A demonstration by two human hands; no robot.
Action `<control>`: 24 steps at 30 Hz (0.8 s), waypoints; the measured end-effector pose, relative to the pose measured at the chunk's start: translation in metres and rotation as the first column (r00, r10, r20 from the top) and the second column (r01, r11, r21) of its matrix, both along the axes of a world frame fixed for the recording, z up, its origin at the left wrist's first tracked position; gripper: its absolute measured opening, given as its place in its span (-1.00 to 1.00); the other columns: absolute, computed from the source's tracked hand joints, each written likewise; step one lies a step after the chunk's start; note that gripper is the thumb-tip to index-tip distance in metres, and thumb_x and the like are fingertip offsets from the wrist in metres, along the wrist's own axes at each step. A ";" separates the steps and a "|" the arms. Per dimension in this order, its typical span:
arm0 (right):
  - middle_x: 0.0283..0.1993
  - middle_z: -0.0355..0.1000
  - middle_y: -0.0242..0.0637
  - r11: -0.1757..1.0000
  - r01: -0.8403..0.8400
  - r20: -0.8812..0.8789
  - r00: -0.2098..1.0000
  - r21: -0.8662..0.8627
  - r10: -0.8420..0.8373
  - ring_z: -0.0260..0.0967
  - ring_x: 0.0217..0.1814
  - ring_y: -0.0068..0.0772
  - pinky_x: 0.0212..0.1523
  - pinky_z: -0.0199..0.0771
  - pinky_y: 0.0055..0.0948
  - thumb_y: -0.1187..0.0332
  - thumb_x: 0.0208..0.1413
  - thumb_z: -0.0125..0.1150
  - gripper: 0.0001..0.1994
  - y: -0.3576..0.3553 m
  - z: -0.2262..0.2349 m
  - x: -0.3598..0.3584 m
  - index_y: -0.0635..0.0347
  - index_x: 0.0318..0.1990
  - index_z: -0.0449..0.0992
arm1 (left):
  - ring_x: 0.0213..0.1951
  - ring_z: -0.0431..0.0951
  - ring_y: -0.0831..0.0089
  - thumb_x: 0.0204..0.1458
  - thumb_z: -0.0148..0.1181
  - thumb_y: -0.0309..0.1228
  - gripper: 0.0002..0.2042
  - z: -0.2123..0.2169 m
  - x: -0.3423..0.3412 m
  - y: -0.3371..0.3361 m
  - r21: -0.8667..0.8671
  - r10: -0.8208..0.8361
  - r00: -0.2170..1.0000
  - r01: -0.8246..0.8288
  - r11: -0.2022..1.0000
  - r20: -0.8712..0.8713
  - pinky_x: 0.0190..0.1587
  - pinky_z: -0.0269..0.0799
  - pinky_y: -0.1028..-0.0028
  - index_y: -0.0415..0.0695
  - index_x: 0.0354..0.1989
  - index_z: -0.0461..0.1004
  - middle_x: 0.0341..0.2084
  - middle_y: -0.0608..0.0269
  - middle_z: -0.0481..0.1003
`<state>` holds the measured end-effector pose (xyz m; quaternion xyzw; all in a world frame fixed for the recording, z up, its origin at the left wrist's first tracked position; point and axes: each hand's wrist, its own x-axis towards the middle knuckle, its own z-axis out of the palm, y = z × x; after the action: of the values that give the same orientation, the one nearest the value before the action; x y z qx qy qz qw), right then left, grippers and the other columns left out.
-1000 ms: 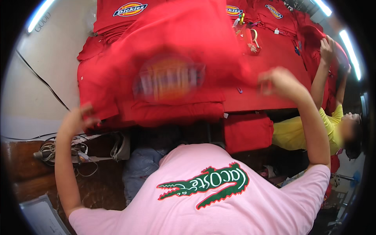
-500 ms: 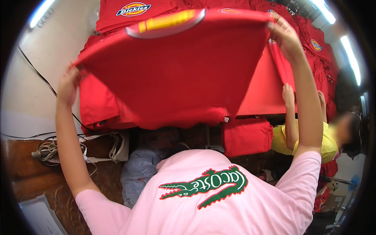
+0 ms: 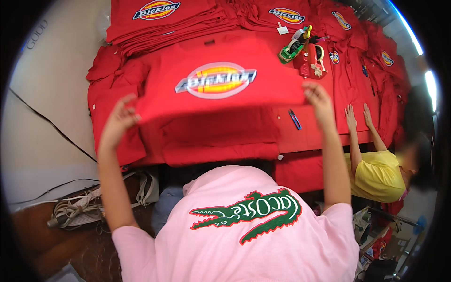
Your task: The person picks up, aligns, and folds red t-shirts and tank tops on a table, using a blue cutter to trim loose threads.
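Observation:
A red T-shirt (image 3: pixel 216 81) with an oval yellow, white and dark printed emblem is stretched out between my two hands above the table. My left hand (image 3: pixel 120 121) pinches its near left corner between thumb and fingers. At the near right corner my right hand (image 3: pixel 320 102) grips the fabric the same way. The near edge sags a little from hand to hand, and the far part spreads over the red table surface. Underneath, at the near table edge, lies a folded red garment stack (image 3: pixel 221 150). The emblem is blurred by motion.
Beyond the shirt are stacked red shirts (image 3: pixel 174 26). A green tape dispenser (image 3: pixel 287 52) and a red tape dispenser (image 3: pixel 314 66) stand far right of it. Blue thread snips (image 3: pixel 295 120) lie near my right hand. A co-worker's hands (image 3: pixel 358 117) rest flat on red fabric at right.
Both hands have come down and closer together, lowering the shirt. Its emblem now faces up, and the tape dispensers and snips show. The co-worker's hands now lie flat on the fabric.

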<state>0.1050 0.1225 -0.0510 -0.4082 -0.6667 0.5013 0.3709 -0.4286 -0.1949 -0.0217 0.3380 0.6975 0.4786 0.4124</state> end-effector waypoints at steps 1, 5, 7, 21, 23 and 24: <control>-0.08 0.55 -0.51 0.996 0.021 0.026 0.999 -0.084 -0.019 0.39 -0.08 -0.70 0.01 0.39 -0.61 0.47 0.34 0.20 -0.80 -0.017 -0.032 0.007 0.23 0.05 0.60 | -0.10 0.45 0.58 0.00 0.36 -0.61 -0.32 -0.041 0.002 -0.011 -0.002 -0.020 0.998 0.020 1.000 0.063 0.04 0.44 0.53 -0.09 0.38 0.36 -0.13 0.42 0.40; -0.11 0.58 -0.45 0.951 0.131 0.106 0.989 -0.280 -0.105 0.44 -0.04 -0.63 0.05 0.40 -0.59 0.54 0.33 0.18 -0.84 -0.083 -0.137 0.027 0.27 -0.03 0.64 | -0.10 0.46 0.62 0.05 0.33 -0.64 -0.50 -0.131 0.039 -0.051 -0.155 0.076 0.986 -0.053 0.987 0.149 0.06 0.39 0.59 -0.14 0.23 0.52 -0.18 0.44 0.41; -0.14 0.57 -0.47 0.908 0.169 0.087 0.985 -0.382 -0.146 0.42 -0.08 -0.69 0.04 0.39 -0.62 0.53 0.33 0.19 -0.85 -0.101 -0.150 0.027 0.27 -0.03 0.64 | -0.10 0.50 0.63 0.09 0.30 -0.65 -0.55 -0.155 0.045 -0.065 -0.153 0.157 0.966 -0.126 0.980 0.206 0.07 0.39 0.60 -0.18 0.21 0.53 -0.18 0.43 0.47; -0.09 0.58 -0.30 0.977 -0.057 0.322 0.939 -0.207 0.123 0.53 -0.07 -0.50 0.00 0.55 -0.48 0.51 0.14 0.41 -0.76 -0.016 -0.131 0.005 0.36 -0.04 0.61 | 0.02 0.58 0.15 -0.05 0.46 -0.50 -0.73 -0.169 0.048 -0.035 -0.097 0.031 0.722 -0.136 0.986 -0.691 0.14 0.45 0.23 -0.19 -0.16 0.58 -0.13 0.08 0.57; -0.08 0.59 -0.27 0.969 0.051 0.135 0.991 -0.243 -0.019 0.53 -0.05 -0.51 0.01 0.55 -0.46 0.49 0.19 0.39 -0.71 0.013 -0.123 -0.039 0.38 0.04 0.57 | 0.13 0.53 -0.04 -0.03 0.47 -0.40 -0.73 -0.148 0.083 0.025 0.042 0.102 0.621 -0.111 0.993 -0.777 0.21 0.40 0.08 -0.19 -0.18 0.57 0.04 -0.05 0.55; -0.07 0.59 -0.27 0.974 0.077 0.079 0.995 -0.212 -0.061 0.53 -0.06 -0.51 0.00 0.54 -0.46 0.41 0.19 0.42 -0.66 0.033 -0.126 -0.059 0.37 0.07 0.56 | 0.17 0.51 -0.06 0.00 0.45 -0.37 -0.71 -0.141 0.103 0.050 0.054 0.044 0.638 -0.004 0.999 -0.769 0.23 0.39 0.09 -0.20 -0.14 0.57 0.07 -0.08 0.54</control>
<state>0.0463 0.1559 -0.1772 -0.4864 -0.6070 0.5421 0.3178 -0.3259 -0.1449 -0.1628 0.5099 0.7996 0.3111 0.0621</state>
